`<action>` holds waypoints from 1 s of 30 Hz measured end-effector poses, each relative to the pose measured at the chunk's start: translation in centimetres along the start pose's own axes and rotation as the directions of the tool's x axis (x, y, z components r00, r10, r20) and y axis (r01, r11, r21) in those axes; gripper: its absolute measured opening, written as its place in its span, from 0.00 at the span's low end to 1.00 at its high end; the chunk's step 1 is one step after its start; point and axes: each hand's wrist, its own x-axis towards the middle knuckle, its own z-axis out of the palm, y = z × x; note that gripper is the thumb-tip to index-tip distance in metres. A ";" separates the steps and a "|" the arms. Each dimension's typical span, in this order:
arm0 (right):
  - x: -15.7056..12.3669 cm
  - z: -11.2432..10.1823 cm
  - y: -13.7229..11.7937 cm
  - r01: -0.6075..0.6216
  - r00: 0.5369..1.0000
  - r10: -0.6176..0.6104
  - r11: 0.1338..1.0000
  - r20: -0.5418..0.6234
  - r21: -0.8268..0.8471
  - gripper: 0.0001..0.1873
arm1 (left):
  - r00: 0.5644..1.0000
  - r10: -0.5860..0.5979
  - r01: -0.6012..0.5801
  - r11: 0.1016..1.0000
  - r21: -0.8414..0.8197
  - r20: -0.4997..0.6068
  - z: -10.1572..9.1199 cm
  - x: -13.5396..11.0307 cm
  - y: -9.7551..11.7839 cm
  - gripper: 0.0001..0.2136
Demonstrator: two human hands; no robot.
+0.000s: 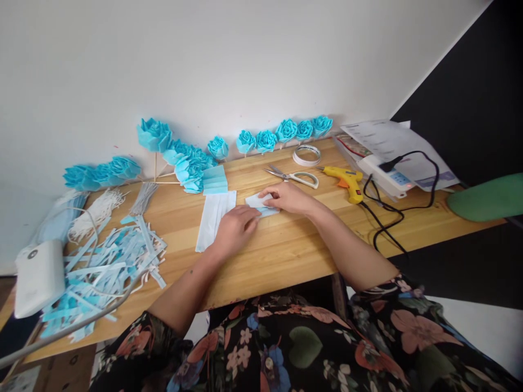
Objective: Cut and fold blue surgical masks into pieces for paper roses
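Note:
A small folded piece of mask fabric (257, 200), pale on top and light blue beneath, rests on the wooden table between my two hands. My right hand (286, 198) pinches its right side, thumb and fingers closed on it. At its lower left edge my left hand (237, 227) has its fingers curled together on the fabric; the fingertips are partly hidden. A flattened white mask sheet (212, 219) lies left of my left hand and partly under it. Just above that is a pleated blue mask piece (215, 180).
Blue fabric flowers (286, 130) line the wall. Scissors (292, 176), a tape roll (306, 155) and a yellow glue gun (345, 181) lie to the right, with black cords near a power strip (388, 177). Cut strips (110, 267) and a white device (40, 279) occupy the left.

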 end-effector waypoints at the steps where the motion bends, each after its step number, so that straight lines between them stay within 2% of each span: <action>1: 0.0 -0.1 0.0 0.001 1.000 -0.001 1.000 0.000 -0.025 0.16 | 0.997 -0.044 0.043 0.999 -0.013 -0.068 -0.2 0.0 0.0 0.10; 3: 0.1 -0.1 -0.1 0.001 1.000 -0.001 0.998 -0.001 -0.067 0.16 | 0.975 -0.106 0.100 0.994 -0.037 -0.194 -0.6 0.1 0.0 0.10; 5: 0.0 -0.2 -0.3 0.001 1.000 -0.002 0.995 -0.005 -0.100 0.16 | 0.964 -0.107 0.098 0.994 -0.048 -0.243 -0.7 0.2 0.0 0.10; 7: 0.0 -0.2 -0.6 0.006 1.000 -0.007 0.992 -0.008 -0.122 0.16 | 0.978 -0.069 0.063 0.997 -0.040 -0.199 -0.5 0.1 -0.1 0.12; 10: -0.2 -0.1 -0.8 0.016 1.000 -0.018 0.991 -0.013 -0.131 0.15 | 0.999 0.001 0.000 1.000 0.009 -0.042 0.3 -0.1 -0.2 0.17; 13: -0.3 -0.4 -0.8 0.004 1.000 -0.008 0.990 -0.024 -0.142 0.14 | 0.994 0.025 -0.034 0.995 0.088 0.104 1.1 -0.3 -0.3 0.20; 15: -0.4 -0.8 -0.6 -0.019 0.998 0.009 0.984 -0.057 -0.175 0.12 | 0.989 0.015 -0.034 0.991 0.131 0.147 1.3 -0.3 -0.2 0.20; 21: -0.3 -2.1 0.2 -0.141 0.953 0.078 0.969 -0.293 -0.202 0.11 | 0.987 0.012 -0.034 0.990 0.138 0.159 1.0 -0.3 -0.1 0.20; 30: -0.5 -1.7 -0.1 -0.124 0.968 0.078 0.975 -0.237 -0.184 0.14 | 0.990 0.043 -0.056 0.994 0.089 0.134 0.8 -0.3 -0.4 0.19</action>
